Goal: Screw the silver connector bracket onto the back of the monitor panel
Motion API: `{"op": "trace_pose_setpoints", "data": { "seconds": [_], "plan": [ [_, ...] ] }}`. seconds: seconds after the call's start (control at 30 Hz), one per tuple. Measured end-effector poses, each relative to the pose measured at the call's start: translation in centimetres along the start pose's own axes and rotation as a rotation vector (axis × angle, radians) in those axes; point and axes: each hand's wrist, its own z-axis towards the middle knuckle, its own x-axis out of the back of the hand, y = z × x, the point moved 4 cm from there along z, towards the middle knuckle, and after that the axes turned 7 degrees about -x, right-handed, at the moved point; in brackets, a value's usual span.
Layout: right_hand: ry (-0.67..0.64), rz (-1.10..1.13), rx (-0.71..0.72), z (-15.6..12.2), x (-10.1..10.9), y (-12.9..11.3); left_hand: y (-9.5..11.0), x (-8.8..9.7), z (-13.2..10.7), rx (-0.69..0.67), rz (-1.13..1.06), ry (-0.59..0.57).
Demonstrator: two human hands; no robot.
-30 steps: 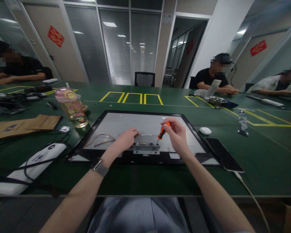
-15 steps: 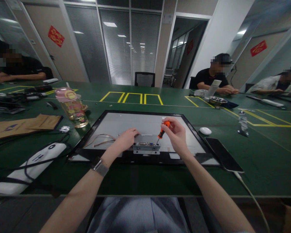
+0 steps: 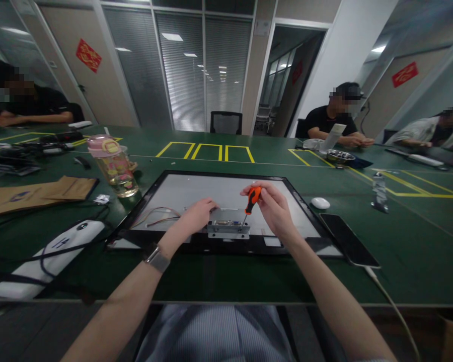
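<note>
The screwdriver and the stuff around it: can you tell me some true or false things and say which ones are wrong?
1. The right hand holds the screwdriver. True.
2. The screwdriver's handle is all blue. False: it is orange and black.
3. The phone is on the right side of the panel. True.
4. The phone's screen is lit up bright. False: it is dark.
5. The watch is on the right arm. False: it is on the left arm.
6. The bottle has a pink lid. True.
</note>
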Motion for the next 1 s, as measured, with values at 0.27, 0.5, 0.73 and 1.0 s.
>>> {"op": "trace_pose_setpoints", "data": {
  "seconds": [0.27,0.5,0.73,1.0],
  "plan": [
    [0.173,-0.161,0.070,-0.2,1.0,0.4,0.0,0.1,0.0,0.032,0.000,-0.029],
    [0.138,-0.101,0.000,-0.1,1.0,0.9,0.1,0.2,-0.1,0.020,-0.010,-0.015],
    [0.004,-0.053,-0.010,-0.2,0.0,0.4,0.3,0.2,0.1,0.002,0.014,-0.015],
    [0.144,-0.179,0.062,-0.2,0.6,0.1,0.2,0.3,-0.1,0.016,-0.007,-0.017]
  ]
}}
